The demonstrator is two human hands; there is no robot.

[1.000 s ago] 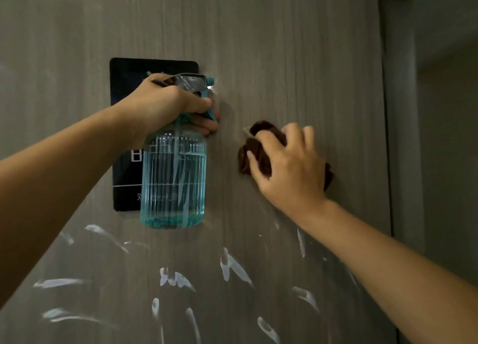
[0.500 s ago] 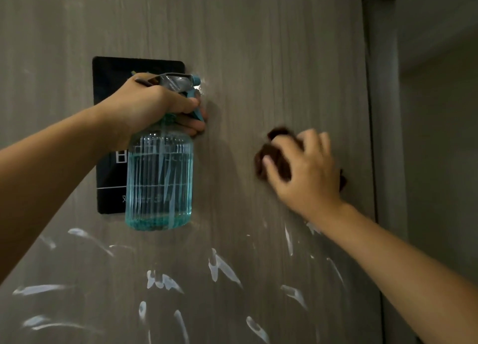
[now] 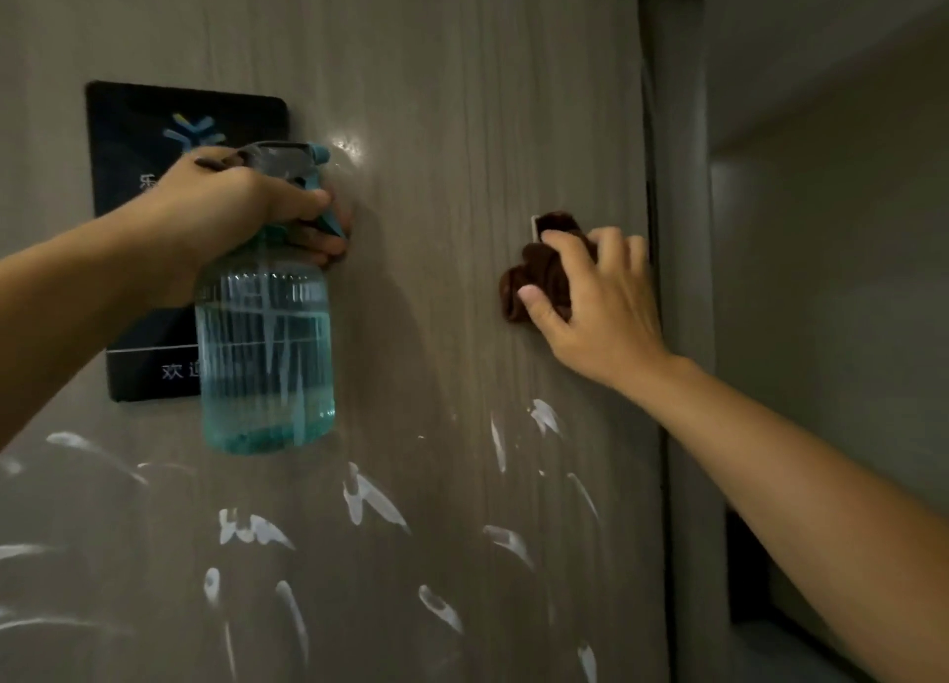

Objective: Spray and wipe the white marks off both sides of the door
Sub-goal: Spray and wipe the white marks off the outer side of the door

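Note:
A grey wood-grain door [image 3: 452,92] fills the view. White marks [image 3: 372,500] streak its lower half. My left hand [image 3: 241,205] grips the neck and trigger of a clear spray bottle [image 3: 264,354] holding blue liquid, its nozzle close to the door. My right hand [image 3: 595,302] presses a bunched dark brown cloth [image 3: 534,276] against the door near its right edge, above the marks. The upper part of the door looks wet and free of marks.
A black sign plate [image 3: 154,169] with a blue logo is fixed to the door behind my left hand. The door frame [image 3: 678,220] runs down the right, with a dim wall [image 3: 821,271] beyond it.
My right hand has slid the cloth to the right across the door, toward its edge. The left hand keeps the bottle in the same hold; the view has shifted so the sign shows more.

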